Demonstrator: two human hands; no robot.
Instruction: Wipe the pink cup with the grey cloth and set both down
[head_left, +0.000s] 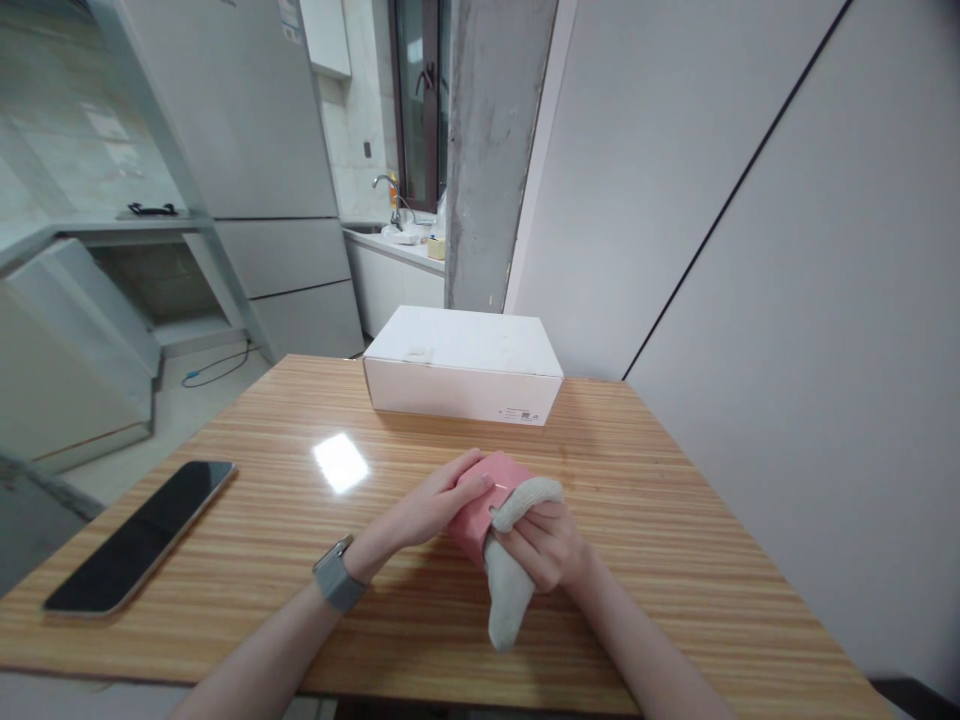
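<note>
Pink container: sits between the two hands, at the middle of the worktop's near half; the pink container [472,522] is partly covered, so its exact kind cannot be told.
Long axis: the visible pink surface appears to stretch from near left to far right, slanting away from the wearer; covered parts leave this a judgement.
Base: whether the container rests on the worktop or is held just above it is hidden.
Cloth: the light grey cloth [508,595] lies against the container's right side; one end folds over the right hand's fingers, the other hangs toward the near edge.
Left hand: the left hand [435,502] grips the container from the left, thumb across its upper face, fingers laid over the far side.
Right hand: the right hand [551,550] is closed on the bunched cloth, to the right of the container and slightly nearer the wearer.
Nearer hand: the left, with skin directly on pink; the right meets that side with cloth at its fingers.
Watch: a grey-banded watch [341,578] circles the left wrist.
Phone: a dark-screened phone [142,545] lies flat, well to the left.
White box: a closed white box [461,390] stands beyond the hands.
Worktop: the wood-grained worktop [660,530] carries phone and box.
</note>
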